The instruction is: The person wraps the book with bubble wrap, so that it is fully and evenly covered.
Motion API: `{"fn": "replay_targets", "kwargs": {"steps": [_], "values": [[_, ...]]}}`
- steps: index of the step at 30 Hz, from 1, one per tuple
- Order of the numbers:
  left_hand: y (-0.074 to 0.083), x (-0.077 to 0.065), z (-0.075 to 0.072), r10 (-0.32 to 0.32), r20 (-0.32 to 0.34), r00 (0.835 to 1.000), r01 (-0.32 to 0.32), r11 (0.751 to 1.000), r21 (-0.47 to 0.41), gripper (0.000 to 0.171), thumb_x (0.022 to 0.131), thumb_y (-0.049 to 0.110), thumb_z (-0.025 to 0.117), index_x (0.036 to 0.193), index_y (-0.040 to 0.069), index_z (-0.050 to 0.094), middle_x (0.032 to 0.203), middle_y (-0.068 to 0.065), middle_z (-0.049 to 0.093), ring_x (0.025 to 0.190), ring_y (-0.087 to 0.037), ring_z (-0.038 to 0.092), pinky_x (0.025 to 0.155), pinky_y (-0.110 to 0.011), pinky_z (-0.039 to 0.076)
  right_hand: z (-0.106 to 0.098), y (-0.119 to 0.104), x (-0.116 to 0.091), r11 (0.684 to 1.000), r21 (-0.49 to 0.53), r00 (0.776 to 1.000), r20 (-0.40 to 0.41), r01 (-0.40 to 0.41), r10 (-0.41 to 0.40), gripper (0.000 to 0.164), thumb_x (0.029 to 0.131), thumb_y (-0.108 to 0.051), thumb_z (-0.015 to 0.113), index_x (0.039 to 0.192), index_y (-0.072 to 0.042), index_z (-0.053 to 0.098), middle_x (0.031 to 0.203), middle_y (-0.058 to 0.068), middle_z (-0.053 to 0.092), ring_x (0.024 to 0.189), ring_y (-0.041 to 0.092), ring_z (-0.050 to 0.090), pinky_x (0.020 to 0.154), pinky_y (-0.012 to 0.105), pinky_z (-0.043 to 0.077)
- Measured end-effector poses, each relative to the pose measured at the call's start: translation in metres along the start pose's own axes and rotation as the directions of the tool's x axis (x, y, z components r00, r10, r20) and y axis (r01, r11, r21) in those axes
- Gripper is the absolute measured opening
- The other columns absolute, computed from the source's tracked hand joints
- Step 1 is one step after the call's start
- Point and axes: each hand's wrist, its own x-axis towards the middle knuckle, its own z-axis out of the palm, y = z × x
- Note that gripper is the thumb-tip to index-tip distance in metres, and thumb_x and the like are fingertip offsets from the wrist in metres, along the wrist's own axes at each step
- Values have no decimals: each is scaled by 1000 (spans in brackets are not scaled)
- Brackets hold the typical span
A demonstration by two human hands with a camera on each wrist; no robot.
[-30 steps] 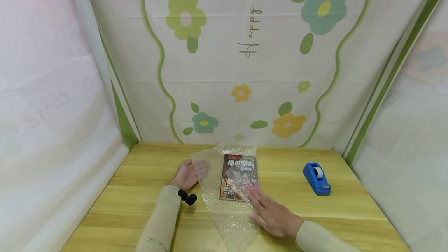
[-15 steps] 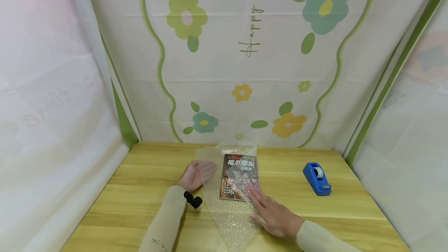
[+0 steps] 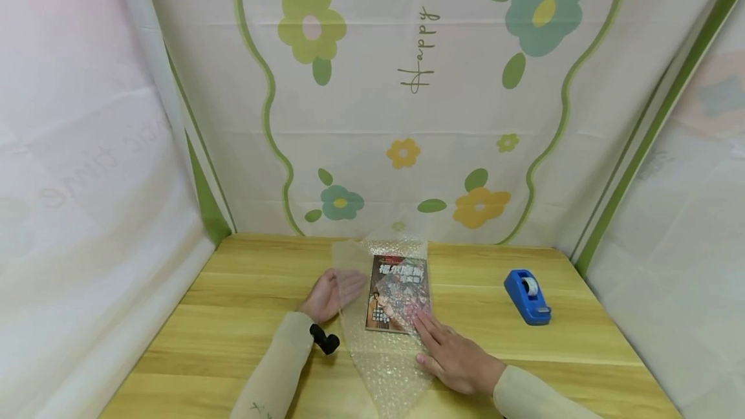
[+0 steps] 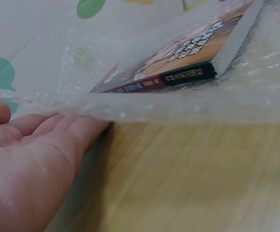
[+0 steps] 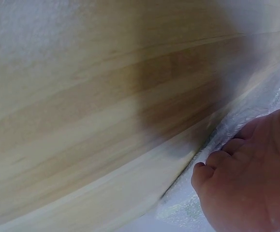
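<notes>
A blue tape dispenser [image 3: 526,302] stands on the wooden table [image 3: 233,315].

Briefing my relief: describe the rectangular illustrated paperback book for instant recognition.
On the yellow wooden table, find the clear bubble wrap. The rectangular illustrated paperback book lies on it; its white-lettered cover sets it apart from the blue plastic tape dispenser.

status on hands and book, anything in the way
Left hand partly under bubble wrap, right hand touching it. Book on it, cover up. Nothing seen blocking; tape dispenser off to the right.
</notes>
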Motion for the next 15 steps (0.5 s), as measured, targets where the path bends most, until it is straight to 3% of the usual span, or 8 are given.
{"fn": "replay_targets", "kwargs": {"steps": [6, 10, 15], "values": [[-2, 0, 5, -3, 17, 1000, 2, 1000, 19, 63, 113, 24, 7, 163, -14, -2, 173, -34, -1, 164, -46, 2, 135, -51, 8, 0, 1, 0, 1000, 2, 1000, 9, -11, 11, 72, 115, -49, 31, 170, -5, 16, 178, 17, 15, 164, 38, 19, 126, 64, 30], [-4, 3, 7, 5, -24, 1000, -4, 999, 40, 63, 114, 23, 12, 163, -14, 0, 173, -35, 0, 164, -46, 4, 135, -52, 9, 1, 2, 1, 1000, 1, 1000, 15, -22, 22, 73, 115, -51, 31, 170, -5, 16, 178, 16, 15, 165, 37, 19, 126, 64, 29], [-4, 9, 11, 6, -84, 996, 6, 989, 147, 67, 114, 22, 18, 163, -12, -10, 173, -33, -14, 162, -49, -9, 134, -58, 1, 1, 1, 1, 1000, -5, 1000, 7, -12, 12, 73, 115, -50, 31, 169, -4, 16, 178, 17, 15, 164, 38, 19, 126, 64, 30]]}}
